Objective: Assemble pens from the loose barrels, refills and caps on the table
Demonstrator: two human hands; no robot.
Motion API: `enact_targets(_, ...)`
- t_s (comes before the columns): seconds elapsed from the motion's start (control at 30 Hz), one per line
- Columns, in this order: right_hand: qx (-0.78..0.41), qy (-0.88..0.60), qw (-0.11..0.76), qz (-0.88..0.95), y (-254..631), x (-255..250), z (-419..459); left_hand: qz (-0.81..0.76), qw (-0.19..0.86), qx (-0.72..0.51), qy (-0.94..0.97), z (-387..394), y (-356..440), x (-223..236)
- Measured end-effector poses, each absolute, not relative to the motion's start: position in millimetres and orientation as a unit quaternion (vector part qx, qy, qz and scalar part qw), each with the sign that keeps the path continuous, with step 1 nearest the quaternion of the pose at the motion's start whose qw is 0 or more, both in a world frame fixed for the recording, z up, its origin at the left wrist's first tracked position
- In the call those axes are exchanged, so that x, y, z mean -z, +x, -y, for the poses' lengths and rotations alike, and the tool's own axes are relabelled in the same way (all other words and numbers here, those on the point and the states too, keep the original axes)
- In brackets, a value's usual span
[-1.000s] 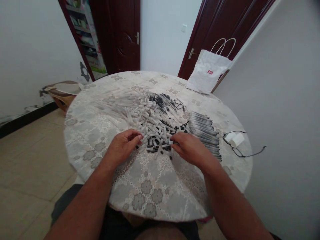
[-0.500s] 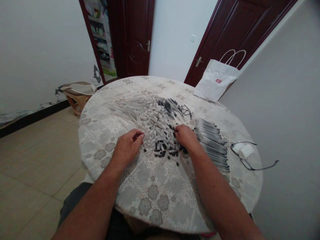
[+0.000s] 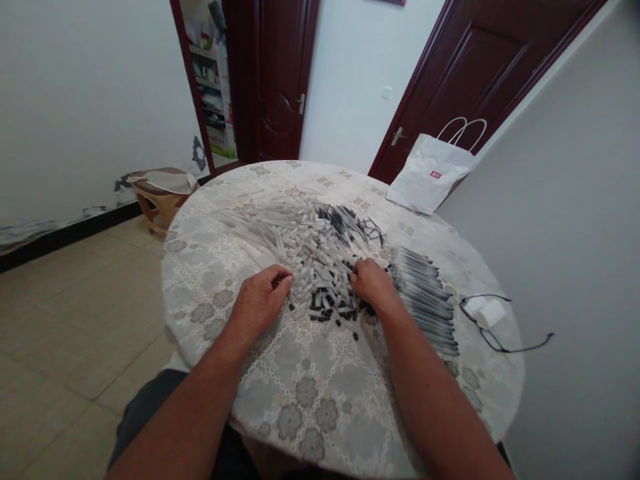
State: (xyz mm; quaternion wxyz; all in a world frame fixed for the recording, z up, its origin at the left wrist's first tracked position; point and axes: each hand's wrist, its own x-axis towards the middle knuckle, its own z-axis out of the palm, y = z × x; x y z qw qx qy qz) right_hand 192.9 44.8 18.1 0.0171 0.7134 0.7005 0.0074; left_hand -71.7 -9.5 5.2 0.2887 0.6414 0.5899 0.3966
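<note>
My left hand (image 3: 263,300) rests at the left edge of a heap of short whitish caps (image 3: 320,257), thumb and fingers pinched together. Whatever it holds is too small to make out. At the heap's right side, the fingers of my right hand (image 3: 373,283) are closed down among small black plugs (image 3: 350,265), and its fingertips are partly hidden. More black-ended pieces (image 3: 323,312) lie at the near side of the heap. Beyond it are long clear tubes (image 3: 255,220) and thin black-tipped sticks (image 3: 345,221). Pens (image 3: 425,300) with dark ends lie in a neat row right of my right hand.
A patterned cloth covers the round table (image 3: 305,400). Eyeglasses (image 3: 493,337) and a white block-like object (image 3: 490,313) lie near its right edge. A white paper bag (image 3: 430,173) stands at the back right, and a stool (image 3: 160,193) is on the floor at left.
The view has tilted up slightly, so the table sits lower in the picture. Both hands stay in nearly the same places by the heap, with only small finger movement.
</note>
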Motion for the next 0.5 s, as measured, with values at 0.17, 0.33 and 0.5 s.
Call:
enact_targets(0.17, 0.006, 0.689, -0.086, -0.720, 203, -23, -37, -0.569, 0.341, -0.428, 0.615, 9, -71, -4)
enact_targets(0.33, 0.087, 0.622, -0.266, -0.732, 201, -25, -27, -0.528, 0.409, -0.458, 0.586, 10, -69, -5)
enact_targets(0.5, 0.194, 0.485, -0.319, -0.791, 166, -27, -8, -0.495, 0.495, -0.453, 0.552, 14, -66, -17)
